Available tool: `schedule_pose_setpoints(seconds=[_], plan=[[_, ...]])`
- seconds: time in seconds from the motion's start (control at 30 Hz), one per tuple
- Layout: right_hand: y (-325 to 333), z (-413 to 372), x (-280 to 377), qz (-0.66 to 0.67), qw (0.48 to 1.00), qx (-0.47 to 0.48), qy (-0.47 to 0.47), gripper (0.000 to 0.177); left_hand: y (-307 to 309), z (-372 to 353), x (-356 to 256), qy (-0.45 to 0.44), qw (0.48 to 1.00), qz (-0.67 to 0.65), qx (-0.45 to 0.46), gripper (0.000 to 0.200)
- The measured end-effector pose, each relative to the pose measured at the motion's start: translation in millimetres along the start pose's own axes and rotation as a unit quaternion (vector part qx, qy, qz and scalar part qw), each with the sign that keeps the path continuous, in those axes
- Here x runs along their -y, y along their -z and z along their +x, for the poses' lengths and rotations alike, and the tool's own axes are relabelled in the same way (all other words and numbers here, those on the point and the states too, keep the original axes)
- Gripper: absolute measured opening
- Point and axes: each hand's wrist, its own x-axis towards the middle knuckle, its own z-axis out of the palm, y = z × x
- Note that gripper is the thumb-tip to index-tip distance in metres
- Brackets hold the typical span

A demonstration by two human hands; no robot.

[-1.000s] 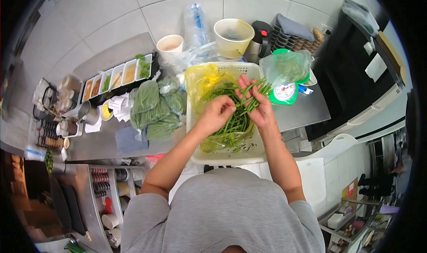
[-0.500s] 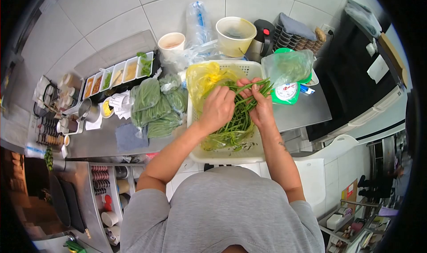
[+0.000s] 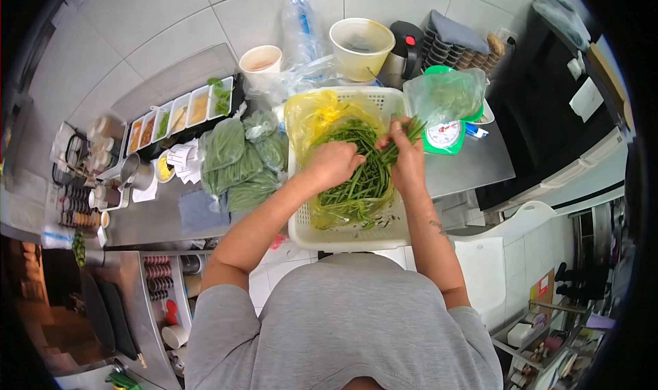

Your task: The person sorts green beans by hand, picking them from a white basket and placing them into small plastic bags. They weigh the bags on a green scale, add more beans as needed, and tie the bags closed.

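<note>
A heap of long green beans (image 3: 360, 184) lies in a yellow plastic bag (image 3: 312, 119), opened out inside a white perforated basket (image 3: 301, 234). My right hand (image 3: 408, 158) is closed around a bunch of green beans, whose ends stick out above the fingers beside the clear bag. Over the left part of the heap is my left hand (image 3: 334, 164), with its fingers curled in against the beans. Whatever its fingertips hold is hidden.
Tied bags of green vegetables (image 3: 240, 160) lie left of the basket. To the right stands a green scale (image 3: 444, 136) with a clear bag (image 3: 449, 92) on top. Behind are a tub (image 3: 361, 51) and a kettle (image 3: 403, 54). Seasoning trays (image 3: 181, 112) sit further left.
My left hand has moved down and slightly left, away from the bunch and onto the heap. My right hand has closed more fully around its bunch and turned.
</note>
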Motion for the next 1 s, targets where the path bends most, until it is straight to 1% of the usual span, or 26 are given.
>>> schedule_pose_setpoints(seconds=[0.1,0.17,0.2,0.23,0.3,0.33,0.43,0.47,0.53,0.63,0.67,0.73,0.77,0.83,0.87,0.9,0.93,1.0], plan=[[20,8,6,0.000,0.997,0.024,-0.071,0.015,-27,0,8,-0.040,0.999,-0.025,0.006,0.028],[19,6,6,-0.063,0.993,0.018,-0.101,0.017,-39,5,16,-0.028,0.999,-0.022,0.009,0.022],[19,4,5,-0.098,0.989,0.015,-0.112,0.016,-34,9,13,-0.025,0.999,-0.020,0.010,0.019],[20,4,4,-0.133,0.983,0.012,-0.123,0.016,-27,12,14,0.015,0.996,-0.089,0.000,0.019],[21,5,1,-0.210,0.960,0.084,-0.167,0.015,-2,15,15,0.097,0.970,-0.222,-0.017,0.018],[20,5,-1,-0.246,0.943,0.120,-0.189,0.015,12,15,12,0.103,0.956,-0.273,-0.039,0.013],[7,-6,-3,-0.321,0.910,0.179,-0.191,0.014,28,14,8,0.148,0.893,-0.424,0.005,0.005],[5,-6,-3,-0.357,0.899,0.180,-0.179,0.016,30,13,5,0.130,0.892,-0.433,-0.003,0.005],[9,-2,-7,-0.357,0.908,0.182,-0.125,0.015,32,9,0,0.094,0.888,-0.451,-0.021,0.004],[13,0,-10,-0.357,0.910,0.200,-0.064,0.015,35,8,1,0.048,0.894,-0.445,0.004,0.004],[14,0,-9,-0.358,0.909,0.207,-0.046,0.016,36,6,3,0.064,0.851,-0.518,0.058,0.004],[14,0,-8,-0.361,0.917,0.160,-0.062,0.015,40,2,7,0.090,0.738,-0.649,0.165,0.006],[14,0,-7,-0.360,0.920,0.134,-0.070,0.015,41,1,6,0.094,0.768,-0.617,0.146,0.007],[15,6,1,-0.192,0.965,0.144,-0.109,0.012,45,-4,0,0.101,0.822,-0.549,0.112,0.011],[17,8,5,-0.107,0.975,0.148,-0.127,0.011,38,-4,3,0.078,0.877,-0.469,0.067,0.013],[18,8,5,-0.084,0.977,0.139,-0.135,0.010,30,-4,5,0.055,0.922,-0.384,0.020,0.015],[19,9,4,-0.061,0.979,0.132,-0.142,0.009,25,-4,8,0.030,0.955,-0.292,-0.029,0.017],[19,9,4,-0.021,0.980,0.124,-0.156,0.009,17,-6,6,0.022,0.968,-0.247,0.021,0.017]])
